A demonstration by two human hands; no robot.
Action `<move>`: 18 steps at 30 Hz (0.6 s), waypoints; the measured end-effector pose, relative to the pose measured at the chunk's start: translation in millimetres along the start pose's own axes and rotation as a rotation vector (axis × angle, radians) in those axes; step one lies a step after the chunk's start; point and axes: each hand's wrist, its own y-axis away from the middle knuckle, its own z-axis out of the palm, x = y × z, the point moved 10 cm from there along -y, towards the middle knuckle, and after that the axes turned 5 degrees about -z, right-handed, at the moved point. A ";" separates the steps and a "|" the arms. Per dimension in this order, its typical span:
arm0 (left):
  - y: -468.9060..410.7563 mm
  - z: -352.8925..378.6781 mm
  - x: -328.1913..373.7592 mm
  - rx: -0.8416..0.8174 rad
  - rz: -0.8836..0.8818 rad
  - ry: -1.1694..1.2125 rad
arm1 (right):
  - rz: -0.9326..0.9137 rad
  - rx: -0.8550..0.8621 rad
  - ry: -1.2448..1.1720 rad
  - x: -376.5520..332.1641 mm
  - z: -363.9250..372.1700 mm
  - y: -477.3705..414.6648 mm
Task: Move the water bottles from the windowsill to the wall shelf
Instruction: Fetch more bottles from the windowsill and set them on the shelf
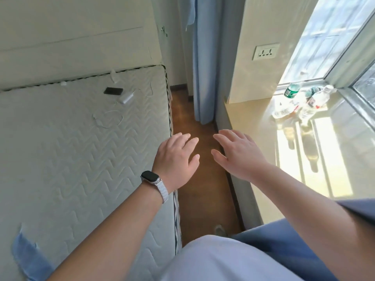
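Clear plastic water bottles stand close together on the sunlit windowsill [251, 122] at the right, near the window frame. One has a green cap and label [290, 92]; another has a white cap and a red-and-white label [313, 103]; a third [284, 108] stands in front, washed out by glare. My left hand [176, 159], with a watch on its wrist, hovers open over the floor gap. My right hand [239, 153] is spread open beside it, at the sill's near edge, well short of the bottles. No wall shelf is in view.
A bare quilted mattress [81, 149] fills the left, with a black phone [113, 90], a white charger [125, 98] and cables on it. A narrow brown floor strip [194, 179] runs between bed and sill. A blue curtain [203, 67] hangs ahead; a wall socket [266, 51] sits above the sill.
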 end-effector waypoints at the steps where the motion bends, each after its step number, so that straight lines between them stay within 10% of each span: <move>1: -17.9 5.0 4.1 -0.010 0.009 0.005 | 0.011 -0.008 0.006 13.3 -1.8 -10.2; 18: -273.5 84.8 26.3 -0.115 0.337 0.099 | 0.370 -0.084 0.037 176.1 -11.8 -135.4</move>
